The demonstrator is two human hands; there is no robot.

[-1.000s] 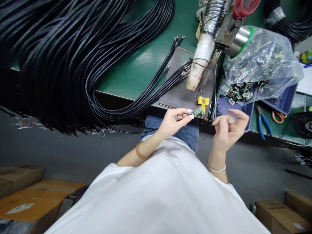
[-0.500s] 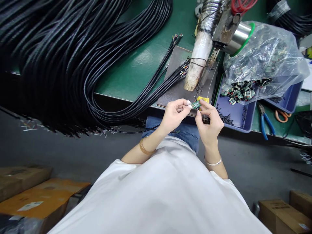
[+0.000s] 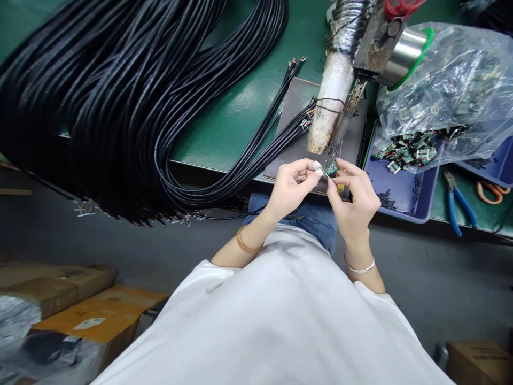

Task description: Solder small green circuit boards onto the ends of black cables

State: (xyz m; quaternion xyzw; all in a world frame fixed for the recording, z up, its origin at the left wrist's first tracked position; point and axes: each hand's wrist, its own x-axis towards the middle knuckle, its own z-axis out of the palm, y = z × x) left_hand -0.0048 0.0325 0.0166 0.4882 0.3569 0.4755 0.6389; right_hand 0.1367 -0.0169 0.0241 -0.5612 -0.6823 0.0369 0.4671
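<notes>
A small green circuit board is between my hands, under the hot tip of a soldering iron. My left hand, white covers on its fingertips, pinches the board's left end. A black cable runs up to that hand from the left, its end hidden. My right hand is closed at the board's right side; thumb and a finger pinch a thin pale wire, while the index finger lies by the board's far edge. Something small and yellow shows behind the right fingers.
A thick bundle of black cables covers the left of the green table. A white-wrapped duct and a solder reel stand ahead. To the right are a purple tray, a plastic bag of boards and blue pliers.
The view has shifted slightly, so most things appear further right. The board has turned and come up to the iron's tip, both hands keeping their pinch.
</notes>
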